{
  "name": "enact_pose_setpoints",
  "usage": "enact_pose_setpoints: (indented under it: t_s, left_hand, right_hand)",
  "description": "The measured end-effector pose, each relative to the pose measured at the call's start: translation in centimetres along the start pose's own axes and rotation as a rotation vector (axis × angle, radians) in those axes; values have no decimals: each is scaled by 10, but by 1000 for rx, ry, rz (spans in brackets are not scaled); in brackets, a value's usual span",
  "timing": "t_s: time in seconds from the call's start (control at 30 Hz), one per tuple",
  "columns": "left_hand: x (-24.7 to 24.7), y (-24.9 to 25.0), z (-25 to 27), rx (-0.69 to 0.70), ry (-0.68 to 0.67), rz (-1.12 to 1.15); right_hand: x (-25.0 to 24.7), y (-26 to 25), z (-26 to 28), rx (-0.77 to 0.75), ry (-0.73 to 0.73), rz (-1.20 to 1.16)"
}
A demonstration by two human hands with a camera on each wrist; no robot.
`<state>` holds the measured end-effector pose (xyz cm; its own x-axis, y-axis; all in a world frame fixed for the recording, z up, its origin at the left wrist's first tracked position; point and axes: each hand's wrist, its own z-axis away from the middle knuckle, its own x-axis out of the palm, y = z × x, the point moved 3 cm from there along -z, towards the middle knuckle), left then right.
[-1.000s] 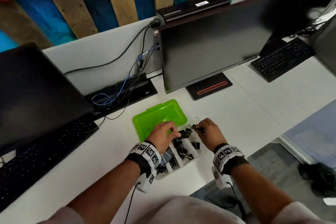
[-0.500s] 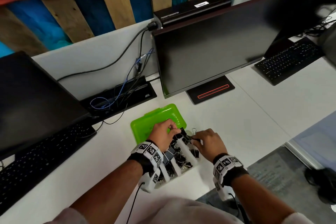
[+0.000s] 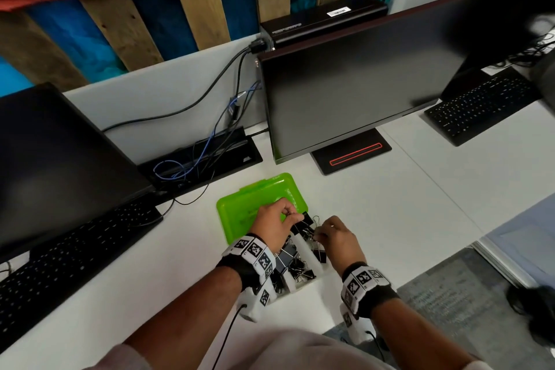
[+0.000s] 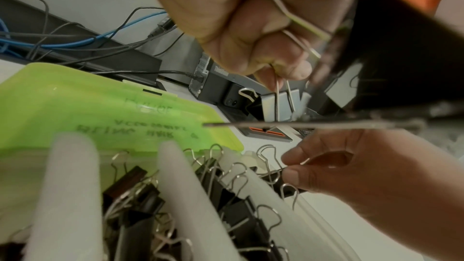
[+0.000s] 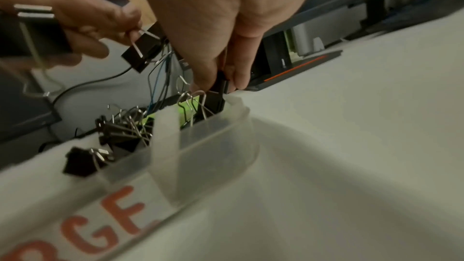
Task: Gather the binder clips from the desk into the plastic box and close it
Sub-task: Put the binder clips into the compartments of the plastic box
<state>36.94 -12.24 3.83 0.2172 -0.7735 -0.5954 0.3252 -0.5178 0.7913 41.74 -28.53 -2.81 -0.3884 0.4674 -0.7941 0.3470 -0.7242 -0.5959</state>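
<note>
Hands over the clip box at lower centre of the head view

The clear plastic box [image 5: 206, 146], marked with red letters "RGE", sits on the white bench [image 3: 390, 213]; the right hand [image 3: 336, 237] pinches a binder clip [image 5: 218, 94] at its far compartment, the left hand [image 3: 276, 219] grips clips [image 4: 391, 51] by their wire handles, and the green lid [image 3: 240, 207] with unreadable handwriting lies open beyond.

Black binder clips [image 3: 295, 269] with wire handles fill the clear divided box [image 3: 312, 281], its green lid [image 3: 240, 213] lying open behind.
</note>
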Motion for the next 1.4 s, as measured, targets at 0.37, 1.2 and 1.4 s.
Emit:
enact_pose_setpoints:
  t_s: [0.37, 1.2, 1.4]
  left_hand:
    - [-17, -14, 7, -19, 59, 55]
    - [14, 3, 5, -5, -95, 49]
    - [-1, -5, 0, -32, 15, 62]
  right_hand:
    - [-3, -7, 9, -64, 44, 200]
    - [-34, -1, 15, -96, -36, -155]
    - [-18, 3, 29, -72, -122, -54]
